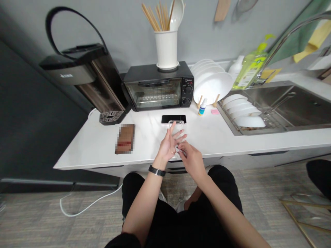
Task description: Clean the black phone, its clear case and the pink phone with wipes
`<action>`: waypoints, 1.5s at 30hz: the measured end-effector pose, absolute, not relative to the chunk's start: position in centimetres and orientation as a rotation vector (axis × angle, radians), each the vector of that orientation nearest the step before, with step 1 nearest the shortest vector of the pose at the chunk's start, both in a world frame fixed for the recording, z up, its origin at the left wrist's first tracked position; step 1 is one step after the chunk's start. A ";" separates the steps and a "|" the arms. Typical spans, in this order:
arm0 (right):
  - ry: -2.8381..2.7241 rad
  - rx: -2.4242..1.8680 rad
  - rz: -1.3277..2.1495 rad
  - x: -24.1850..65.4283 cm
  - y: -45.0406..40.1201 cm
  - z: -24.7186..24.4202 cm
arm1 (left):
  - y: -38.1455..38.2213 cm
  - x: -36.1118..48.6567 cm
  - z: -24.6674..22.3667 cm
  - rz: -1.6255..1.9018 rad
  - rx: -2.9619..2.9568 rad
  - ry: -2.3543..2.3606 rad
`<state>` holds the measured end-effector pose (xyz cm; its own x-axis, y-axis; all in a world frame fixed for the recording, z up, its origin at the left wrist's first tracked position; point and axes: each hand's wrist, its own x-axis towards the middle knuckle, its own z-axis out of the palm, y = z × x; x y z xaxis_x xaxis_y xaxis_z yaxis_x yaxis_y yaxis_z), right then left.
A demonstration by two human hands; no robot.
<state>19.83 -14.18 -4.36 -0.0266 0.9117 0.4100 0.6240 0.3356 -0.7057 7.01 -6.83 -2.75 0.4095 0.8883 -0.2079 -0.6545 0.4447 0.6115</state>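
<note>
A clear phone case is in my left hand, whose fingers show through and beside the transparent plastic. My right hand meets it at the near end, fingertips pinching a small white piece that looks like tissue or cloth and touches the case. Just beyond the case lies a phone with a dark screen, flat on the white counter. A small spray bottle with a blue and yellow label stands farther right, beside a pink block.
A toaster oven carries a white utensil holder. Left of it stands a tall dark drinks machine; a blurred-out brown flat item lies nearer. White plates and a sink with stacked bowls are on the right.
</note>
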 end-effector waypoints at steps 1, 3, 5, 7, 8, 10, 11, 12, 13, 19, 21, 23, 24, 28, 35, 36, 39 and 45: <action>-1.777 -1.412 0.323 19.9 -14.1 -4.4 | -6.9 7.0 -2.7 1.022 0.481 0.558; -1.816 -1.468 0.171 19.8 -13.6 -4.2 | -6.9 7.0 -2.6 1.025 0.472 0.554; -1.818 -1.504 0.098 19.6 -12.6 -3.9 | -7.0 6.9 -2.6 1.016 0.456 0.541; -1.798 -1.520 0.072 19.5 -11.4 -3.6 | -7.1 6.9 -2.6 1.004 0.437 0.522; -1.785 -1.523 0.066 19.4 -10.7 -3.4 | -7.0 7.0 -2.6 1.005 0.427 0.511; -1.753 -1.523 0.056 19.4 -9.3 -3.2 | -6.9 7.1 -2.7 1.014 0.416 0.490; -1.736 -1.520 0.050 19.5 -8.5 -3.1 | -6.8 7.2 -2.8 1.019 0.417 0.484; -1.719 -1.518 0.047 19.5 -7.8 -3.1 | -6.7 7.3 -2.9 1.017 0.419 0.482; -1.699 -1.514 0.045 19.5 -7.2 -3.0 | -6.6 7.4 -3.1 1.009 0.419 0.485; -1.618 -1.473 0.058 18.5 -4.6 -2.1 | -5.9 7.7 -4.1 0.999 0.337 0.526; -1.611 -1.462 0.078 18.1 -4.2 -1.9 | -5.7 7.7 -4.4 1.009 0.302 0.530; -1.596 -1.456 0.114 17.8 -4.0 -1.7 | -5.6 7.8 -4.5 1.030 0.268 0.525; -1.583 -1.457 0.135 17.7 -4.0 -1.7 | -5.5 7.9 -4.5 1.039 0.253 0.521; -1.549 -1.449 0.201 17.2 -4.2 -1.1 | -5.6 8.0 -4.2 1.055 0.213 0.502; -1.616 -1.342 0.394 16.5 -5.1 -0.4 | -5.6 7.3 -4.3 1.007 0.174 0.544; -1.624 -1.331 0.443 16.6 -5.5 -0.6 | -5.6 7.2 -4.3 1.010 0.179 0.564; -1.671 -1.320 0.568 17.0 -7.6 -1.5 | -5.8 7.2 -4.0 1.048 0.263 0.578; -1.800 -1.363 0.587 18.8 -12.9 -3.1 | -6.7 7.1 -3.2 1.065 0.430 0.567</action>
